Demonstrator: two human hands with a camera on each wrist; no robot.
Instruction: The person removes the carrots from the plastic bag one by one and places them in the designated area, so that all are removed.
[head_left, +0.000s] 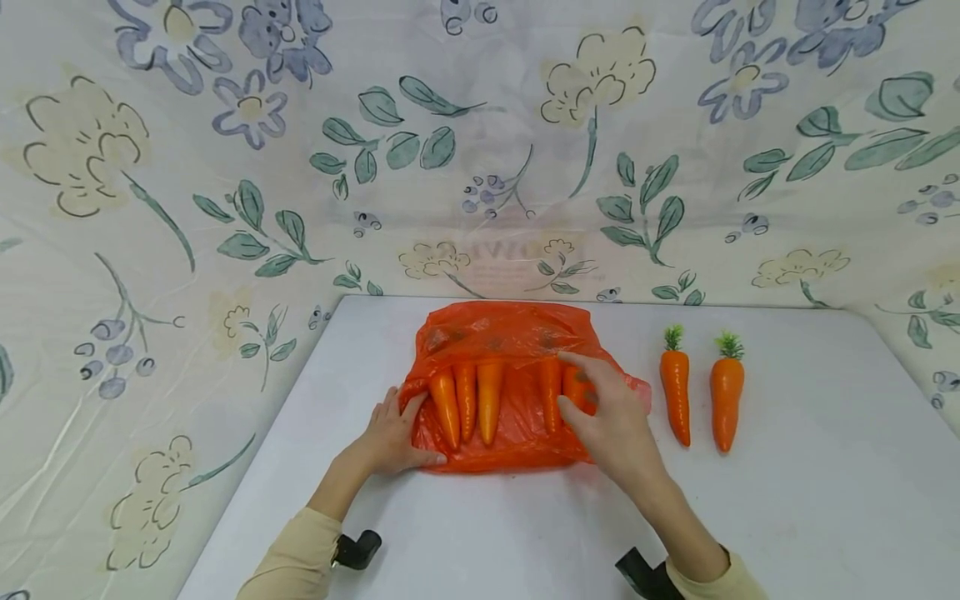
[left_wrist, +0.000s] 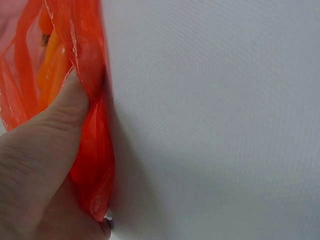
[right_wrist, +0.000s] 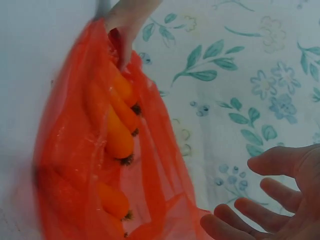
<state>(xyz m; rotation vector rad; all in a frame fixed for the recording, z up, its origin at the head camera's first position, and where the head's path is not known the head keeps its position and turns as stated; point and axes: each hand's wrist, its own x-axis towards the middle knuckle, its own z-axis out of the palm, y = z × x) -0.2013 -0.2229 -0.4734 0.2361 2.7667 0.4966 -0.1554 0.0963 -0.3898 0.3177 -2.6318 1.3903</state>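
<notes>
A red translucent plastic bag (head_left: 517,454) lies flat on the table with several orange carrots (head_left: 489,402) inside, side by side, their dark leafy tops under the thin film. My left hand (head_left: 393,435) grips the bag's left edge; in the left wrist view the thumb (left_wrist: 62,112) goes over bunched red plastic. Over the bag's right end hovers my right hand (head_left: 617,421), near the rightmost carrots. Its fingers are spread and relaxed in the right wrist view, and nothing is between them.
Two loose carrots with green tops, a slimmer one (head_left: 676,392) and a thicker one (head_left: 727,400), lie right of the bag on the white table (head_left: 832,467). A flowered cloth (head_left: 480,192) hangs behind the table's far edge.
</notes>
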